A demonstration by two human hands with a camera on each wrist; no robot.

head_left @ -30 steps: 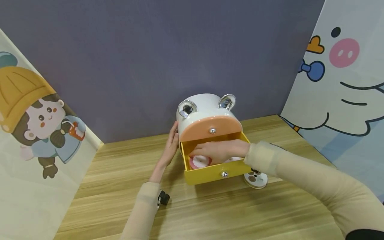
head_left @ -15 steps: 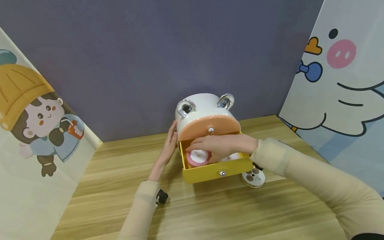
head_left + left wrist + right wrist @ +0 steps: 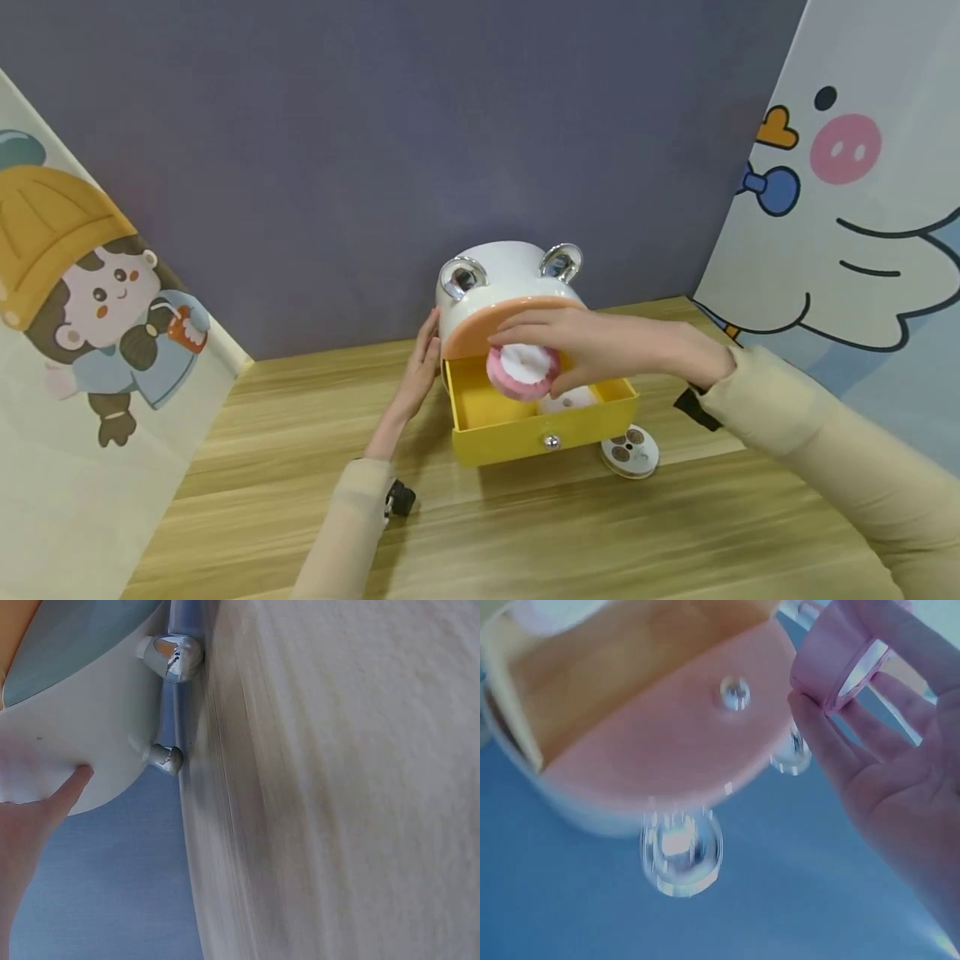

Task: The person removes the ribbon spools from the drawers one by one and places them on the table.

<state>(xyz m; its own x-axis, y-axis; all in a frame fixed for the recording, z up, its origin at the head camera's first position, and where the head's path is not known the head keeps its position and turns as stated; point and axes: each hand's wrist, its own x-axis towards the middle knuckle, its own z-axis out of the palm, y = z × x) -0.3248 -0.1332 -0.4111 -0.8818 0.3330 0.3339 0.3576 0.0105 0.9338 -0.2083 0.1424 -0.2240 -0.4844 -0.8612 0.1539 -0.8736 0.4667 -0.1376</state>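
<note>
My right hand (image 3: 611,343) pinches a small round pink container (image 3: 497,373) with a white top between thumb and fingers. It hovers over the pulled-out yellow drawer (image 3: 498,444), in front of the orange upper drawer front. In the right wrist view the fingers of that hand (image 3: 900,780) curl round the pink container (image 3: 829,656). A white round item (image 3: 567,400) lies in the drawer's right part. On the left, my left hand (image 3: 416,375) rests against the side of the white animal-shaped drawer box (image 3: 502,262); the left wrist view shows a finger touching its white wall (image 3: 112,720).
A white round palette (image 3: 630,454) with brown pans lies on the wooden table (image 3: 562,533) by the drawer's front right corner. Behind the box rises a dark blue-grey wall (image 3: 375,167). Cartoon panels stand on both sides. Silver ear-like loops (image 3: 561,263) stick up from the box.
The right hand has lifted the pink container up out of the drawer and slightly right. The left hand stays on the side of the box.
</note>
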